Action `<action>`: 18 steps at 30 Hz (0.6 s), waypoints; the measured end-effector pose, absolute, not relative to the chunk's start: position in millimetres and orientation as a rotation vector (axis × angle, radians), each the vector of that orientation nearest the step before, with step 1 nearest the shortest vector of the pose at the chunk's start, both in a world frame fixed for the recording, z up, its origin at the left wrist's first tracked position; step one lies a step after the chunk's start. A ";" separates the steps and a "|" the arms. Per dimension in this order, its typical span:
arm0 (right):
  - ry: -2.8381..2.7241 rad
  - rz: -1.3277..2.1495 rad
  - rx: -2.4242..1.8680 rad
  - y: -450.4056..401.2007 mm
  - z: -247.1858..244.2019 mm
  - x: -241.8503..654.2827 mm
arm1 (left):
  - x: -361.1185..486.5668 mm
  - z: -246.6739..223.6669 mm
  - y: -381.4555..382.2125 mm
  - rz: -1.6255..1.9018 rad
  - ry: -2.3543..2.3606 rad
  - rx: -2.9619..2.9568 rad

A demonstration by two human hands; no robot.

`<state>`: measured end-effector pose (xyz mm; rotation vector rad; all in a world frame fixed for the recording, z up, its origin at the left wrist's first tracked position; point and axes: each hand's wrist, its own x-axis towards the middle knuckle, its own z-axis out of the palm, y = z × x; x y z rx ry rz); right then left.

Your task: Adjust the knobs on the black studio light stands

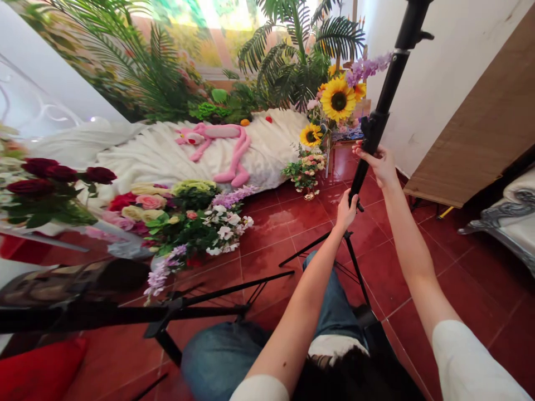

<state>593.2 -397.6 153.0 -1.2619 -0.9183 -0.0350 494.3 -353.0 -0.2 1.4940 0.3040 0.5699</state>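
Observation:
A black tripod stand (382, 106) rises in front of me, leaning to the upper right, with its legs spread on the floor. My left hand (346, 210) is closed round the lower part of its pole, near a small knob. Higher up, just below a clamp collar (371, 125), my right hand (381, 165) grips the same pole, its fingertips showing on the far side. The top of the stand runs out of view.
Another black stand (163, 320) lies across the lower left, legs towards me. Beyond it are artificial flowers (200, 217), dark red roses (54, 172) and a pink plush toy (225, 142) on white cloth (146, 150). Sunflowers (337, 99) stand close behind the pole; a brown board (468, 122) leans right.

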 end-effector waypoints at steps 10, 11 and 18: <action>-0.841 -0.175 -1.572 -461.4 109.1 540.6 | 499.5 -9.6 -353.4 0.609 0.261 1.533; -0.825 -0.166 -1.642 -471.8 96.8 533.1 | 499.6 -10.1 -353.2 0.612 0.252 1.539; -0.753 -0.046 -1.826 -495.8 27.8 510.3 | 498.6 -7.6 -353.2 0.664 0.268 1.533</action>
